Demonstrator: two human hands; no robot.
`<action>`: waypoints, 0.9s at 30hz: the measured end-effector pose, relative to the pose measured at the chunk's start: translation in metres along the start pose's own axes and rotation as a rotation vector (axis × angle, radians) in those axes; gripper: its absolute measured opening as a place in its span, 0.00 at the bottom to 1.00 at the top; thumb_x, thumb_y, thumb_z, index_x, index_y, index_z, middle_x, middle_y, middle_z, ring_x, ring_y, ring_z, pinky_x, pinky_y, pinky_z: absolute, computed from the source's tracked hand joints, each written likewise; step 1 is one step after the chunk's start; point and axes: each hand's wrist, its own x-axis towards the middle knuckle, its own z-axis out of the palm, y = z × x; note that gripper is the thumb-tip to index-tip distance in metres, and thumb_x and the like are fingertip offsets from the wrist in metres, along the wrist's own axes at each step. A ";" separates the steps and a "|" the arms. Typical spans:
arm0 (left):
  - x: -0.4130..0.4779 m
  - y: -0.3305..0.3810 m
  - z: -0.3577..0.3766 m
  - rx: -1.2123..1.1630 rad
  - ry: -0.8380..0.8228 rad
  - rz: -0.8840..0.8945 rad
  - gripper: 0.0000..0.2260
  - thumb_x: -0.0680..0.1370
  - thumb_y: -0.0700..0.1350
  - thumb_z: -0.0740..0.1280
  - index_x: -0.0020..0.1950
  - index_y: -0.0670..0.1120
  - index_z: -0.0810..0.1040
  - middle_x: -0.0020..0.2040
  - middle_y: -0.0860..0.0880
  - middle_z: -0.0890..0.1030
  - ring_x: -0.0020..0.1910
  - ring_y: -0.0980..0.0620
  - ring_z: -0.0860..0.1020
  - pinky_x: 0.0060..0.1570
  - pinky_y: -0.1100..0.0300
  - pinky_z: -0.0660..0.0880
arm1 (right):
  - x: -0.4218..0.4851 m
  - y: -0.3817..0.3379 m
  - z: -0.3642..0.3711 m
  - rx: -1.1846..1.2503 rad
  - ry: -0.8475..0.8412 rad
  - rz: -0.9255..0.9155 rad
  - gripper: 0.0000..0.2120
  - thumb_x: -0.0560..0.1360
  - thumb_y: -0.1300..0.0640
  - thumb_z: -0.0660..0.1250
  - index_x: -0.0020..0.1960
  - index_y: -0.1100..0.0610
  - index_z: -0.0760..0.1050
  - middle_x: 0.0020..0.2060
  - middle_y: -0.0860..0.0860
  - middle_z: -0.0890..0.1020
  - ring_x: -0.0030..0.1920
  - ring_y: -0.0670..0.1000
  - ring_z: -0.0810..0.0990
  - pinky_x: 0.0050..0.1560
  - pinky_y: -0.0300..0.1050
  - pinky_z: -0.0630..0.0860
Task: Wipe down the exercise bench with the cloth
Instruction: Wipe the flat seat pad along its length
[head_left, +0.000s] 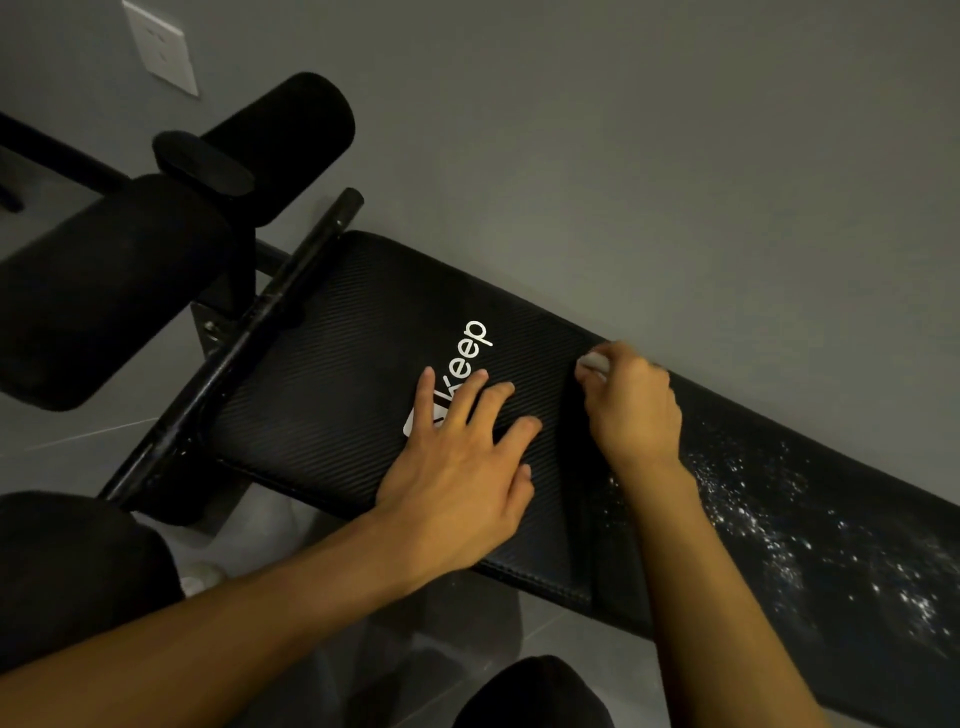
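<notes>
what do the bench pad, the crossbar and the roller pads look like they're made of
Bench pad: black vinyl or faux leather, likely; fine diagonal ribbing, slight sheen. Crossbar: painted metal tube, probably; hard glossy highlights. Roller pads: matte foam, seemingly; soft, dull, no reflections.

white brand word "keep" printed on the black ribbed pad of the exercise bench; its first letter and adjoining logo mark partly covered by the left hand.
</notes>
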 end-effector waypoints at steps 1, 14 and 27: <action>0.000 0.000 0.000 0.003 0.000 0.001 0.22 0.81 0.57 0.55 0.73 0.53 0.70 0.77 0.43 0.66 0.79 0.41 0.58 0.73 0.28 0.53 | -0.007 0.002 -0.002 0.014 -0.024 -0.026 0.10 0.81 0.50 0.66 0.60 0.52 0.77 0.54 0.51 0.83 0.52 0.55 0.82 0.47 0.49 0.76; 0.001 -0.001 0.001 0.000 0.003 0.003 0.21 0.80 0.57 0.56 0.72 0.53 0.70 0.77 0.43 0.66 0.79 0.41 0.58 0.73 0.28 0.52 | 0.000 -0.017 -0.005 -0.022 -0.085 -0.057 0.10 0.80 0.51 0.66 0.60 0.51 0.78 0.52 0.56 0.83 0.53 0.60 0.82 0.51 0.55 0.80; 0.002 -0.001 0.001 0.008 -0.008 0.013 0.23 0.80 0.57 0.51 0.72 0.53 0.69 0.76 0.43 0.66 0.78 0.41 0.59 0.73 0.28 0.53 | -0.087 0.000 0.002 0.091 -0.066 -0.104 0.04 0.80 0.49 0.66 0.54 0.46 0.75 0.49 0.46 0.82 0.48 0.51 0.82 0.45 0.53 0.80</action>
